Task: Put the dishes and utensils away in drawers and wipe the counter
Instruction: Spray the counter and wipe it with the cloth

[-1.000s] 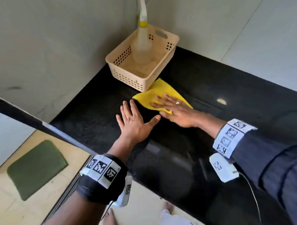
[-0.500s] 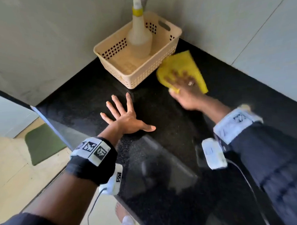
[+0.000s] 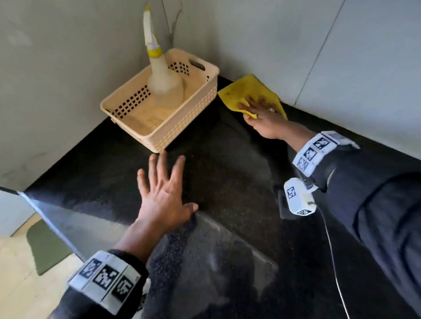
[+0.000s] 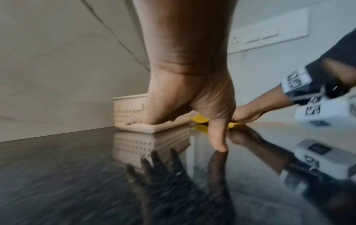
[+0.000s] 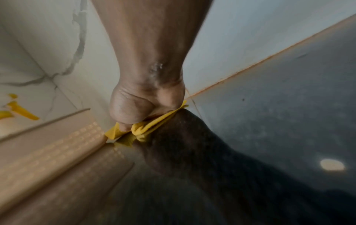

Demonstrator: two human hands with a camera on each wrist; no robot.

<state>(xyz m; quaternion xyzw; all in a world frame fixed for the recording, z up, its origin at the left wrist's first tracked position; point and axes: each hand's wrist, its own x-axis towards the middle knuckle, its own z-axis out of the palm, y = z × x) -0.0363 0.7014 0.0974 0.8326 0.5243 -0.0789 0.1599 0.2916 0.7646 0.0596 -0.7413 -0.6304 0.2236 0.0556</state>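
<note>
A yellow cloth [image 3: 240, 90] lies on the black counter [image 3: 229, 182] in the back corner, between the wall and a beige basket [image 3: 179, 127]. My right hand [image 3: 263, 113] presses flat on the cloth with straight fingers; in the right wrist view the cloth [image 5: 154, 123] bunches under the palm. My left hand [image 3: 162, 192] rests flat on the counter in front of the basket, fingers spread, holding nothing. In the left wrist view that left hand [image 4: 192, 106] presses down, thumb touching the glossy counter [image 4: 57, 175].
A spray bottle [image 3: 162, 81] with a yellow collar stands in the basket. Tiled walls close in the corner behind and to the right. The counter's left edge [image 3: 45, 214] drops to a floor with a green mat [image 3: 47, 246]. A wall socket plate [image 4: 269, 38] shows behind.
My right hand has slid the yellow cloth away from me, from the basket's front corner to the back corner by the wall. The left hand stays flat on the counter.
</note>
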